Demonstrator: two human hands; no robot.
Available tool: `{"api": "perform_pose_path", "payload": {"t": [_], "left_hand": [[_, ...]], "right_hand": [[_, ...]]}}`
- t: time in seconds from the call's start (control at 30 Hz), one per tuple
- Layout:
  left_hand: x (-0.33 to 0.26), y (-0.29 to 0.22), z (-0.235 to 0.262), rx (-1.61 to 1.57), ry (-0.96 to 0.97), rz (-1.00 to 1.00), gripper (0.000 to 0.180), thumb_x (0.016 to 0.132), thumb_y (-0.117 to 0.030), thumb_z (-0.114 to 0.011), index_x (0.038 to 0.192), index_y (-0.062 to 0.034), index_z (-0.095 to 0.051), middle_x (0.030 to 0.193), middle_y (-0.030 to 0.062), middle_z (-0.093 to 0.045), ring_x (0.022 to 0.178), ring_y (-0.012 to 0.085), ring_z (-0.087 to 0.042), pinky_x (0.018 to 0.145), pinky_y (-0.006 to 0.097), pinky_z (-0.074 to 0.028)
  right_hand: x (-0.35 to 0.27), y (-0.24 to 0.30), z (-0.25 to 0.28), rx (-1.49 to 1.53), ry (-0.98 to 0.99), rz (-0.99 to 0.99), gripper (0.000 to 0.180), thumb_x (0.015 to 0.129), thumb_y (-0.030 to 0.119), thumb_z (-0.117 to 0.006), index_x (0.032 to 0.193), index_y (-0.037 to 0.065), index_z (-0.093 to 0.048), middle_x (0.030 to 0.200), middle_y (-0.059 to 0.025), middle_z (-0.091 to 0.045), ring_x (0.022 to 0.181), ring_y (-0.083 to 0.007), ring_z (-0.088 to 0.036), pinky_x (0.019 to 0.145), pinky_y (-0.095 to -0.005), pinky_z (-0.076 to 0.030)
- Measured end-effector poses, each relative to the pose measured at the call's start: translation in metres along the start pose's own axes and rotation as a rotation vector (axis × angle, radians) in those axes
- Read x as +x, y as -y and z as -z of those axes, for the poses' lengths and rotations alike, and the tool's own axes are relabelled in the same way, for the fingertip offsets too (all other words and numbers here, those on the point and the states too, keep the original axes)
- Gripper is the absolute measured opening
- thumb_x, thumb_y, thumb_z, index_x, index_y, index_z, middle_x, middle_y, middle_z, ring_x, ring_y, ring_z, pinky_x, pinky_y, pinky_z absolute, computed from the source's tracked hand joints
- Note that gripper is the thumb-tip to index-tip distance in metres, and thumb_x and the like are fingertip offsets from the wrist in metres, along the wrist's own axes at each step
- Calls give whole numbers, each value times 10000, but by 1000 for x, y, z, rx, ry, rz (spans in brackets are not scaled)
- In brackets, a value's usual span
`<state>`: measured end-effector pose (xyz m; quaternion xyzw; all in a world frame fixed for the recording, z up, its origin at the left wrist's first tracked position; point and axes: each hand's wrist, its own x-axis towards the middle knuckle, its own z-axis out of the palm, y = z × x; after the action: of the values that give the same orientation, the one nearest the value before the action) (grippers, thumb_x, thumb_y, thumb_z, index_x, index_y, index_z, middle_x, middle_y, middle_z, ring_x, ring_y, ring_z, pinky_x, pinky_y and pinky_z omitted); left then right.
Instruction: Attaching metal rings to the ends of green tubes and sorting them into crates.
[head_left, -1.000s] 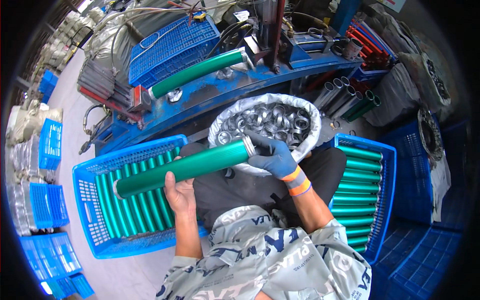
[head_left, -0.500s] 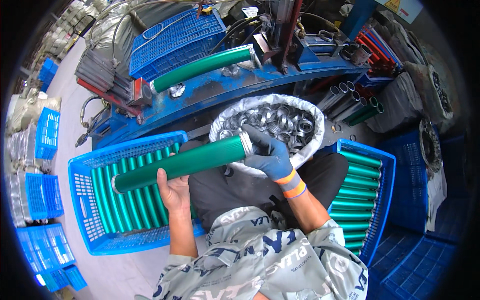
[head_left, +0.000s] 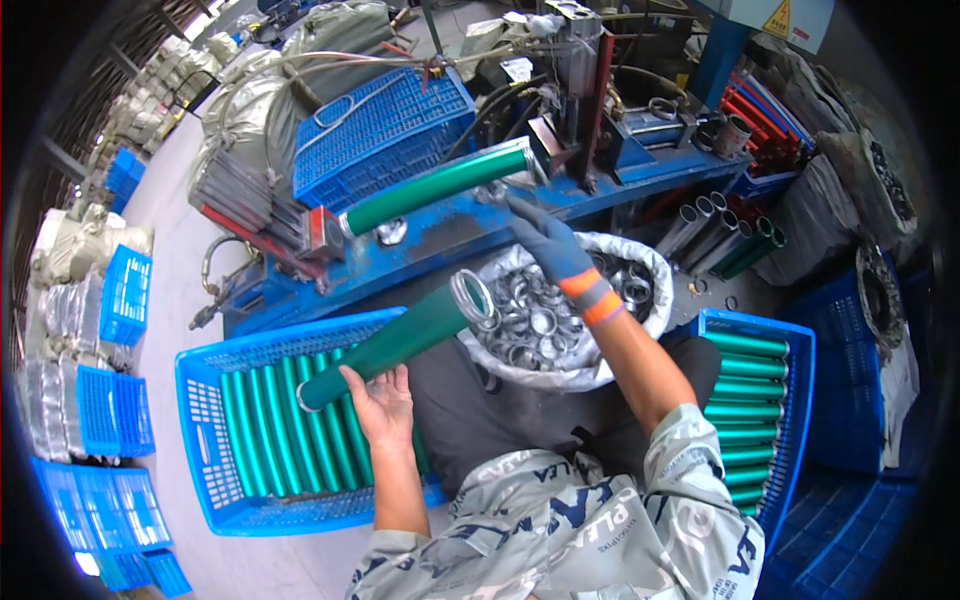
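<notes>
A green metal tube lies slanted across my bare left hand, which grips it from below near its lower end. A silver ring is seated round the tube's raised open end. My right hand, in a grey-blue glove with orange cuff bands, is off that tube. Its fingers stretch out toward a second green tube, apart from it as far as I can see. That second tube lies between the end blocks of a blue bench machine.
Between my knees stands a white sack full of loose metal rings. Blue crates of green tubes flank me, one at left and one at right. Bare and green pipes lean under the bench; an upturned blue crate sits behind it.
My right hand has let go of the held tube's ringed end and moved up toward the bench. The tube stays in my left hand, its ringed end now turned more toward me.
</notes>
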<state>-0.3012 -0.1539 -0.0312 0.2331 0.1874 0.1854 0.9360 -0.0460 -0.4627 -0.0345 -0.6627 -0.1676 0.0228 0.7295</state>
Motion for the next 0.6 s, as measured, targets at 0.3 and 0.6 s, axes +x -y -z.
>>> {"api": "perform_pose_path", "payload": {"t": [0.3,0.6], "left_hand": [[24,-20,-14,157,78,-10,498,1158,-432,-673,1466,-42,-641,1486,129,-681,1407,267,-625,1137,427,-570],[101,61,-59,291,141,78,630,1120,-405,-753,1556,-1,-547,1632,168,-558,1601,329,-468,1341,530,-386]], "right_hand": [[185,-37,-37,-1571,3,234,695,882,212,-790,1554,212,-610,1456,-127,-696,1480,-377,-574,1206,-688,-423],[73,154,16,-579,-145,520,714,927,186,-824,1586,54,-584,1311,-219,-771,1158,-308,-792,1018,-400,-620]]}}
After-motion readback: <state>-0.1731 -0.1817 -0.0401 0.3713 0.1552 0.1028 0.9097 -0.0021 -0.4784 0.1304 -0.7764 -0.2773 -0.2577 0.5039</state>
